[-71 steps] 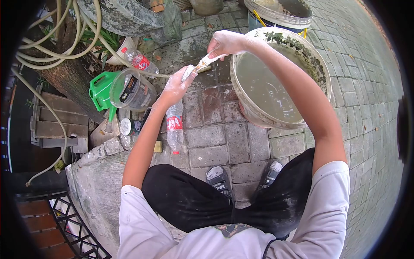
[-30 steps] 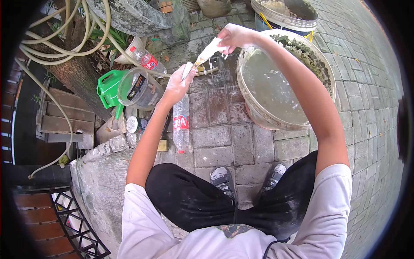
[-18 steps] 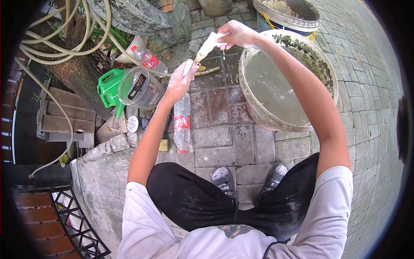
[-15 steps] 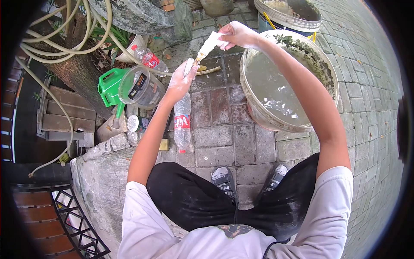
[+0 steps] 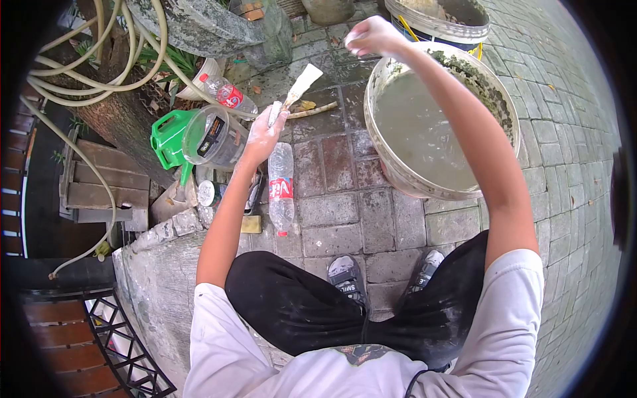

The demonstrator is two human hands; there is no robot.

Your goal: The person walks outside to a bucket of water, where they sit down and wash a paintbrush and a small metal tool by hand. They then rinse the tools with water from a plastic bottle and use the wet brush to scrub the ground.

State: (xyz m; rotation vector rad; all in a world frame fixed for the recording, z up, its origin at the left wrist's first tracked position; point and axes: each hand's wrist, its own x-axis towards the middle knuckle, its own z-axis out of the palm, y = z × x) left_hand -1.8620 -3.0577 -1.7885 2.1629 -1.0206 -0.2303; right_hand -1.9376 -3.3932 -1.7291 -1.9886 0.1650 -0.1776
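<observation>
White paintbrush [image 5: 303,83], one, in left hand [image 5: 265,134].

The brush [image 5: 304,81] is in the left hand [image 5: 265,131]; the bucket [image 5: 391,169] lies right.

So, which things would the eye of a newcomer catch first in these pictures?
Probably the big round bucket of cloudy water, on the paving at the right. Next, the brush with white bristles, held up in the left hand near the upper middle. The bright green watering can, at the left by the tree trunk, also stands out.
</observation>
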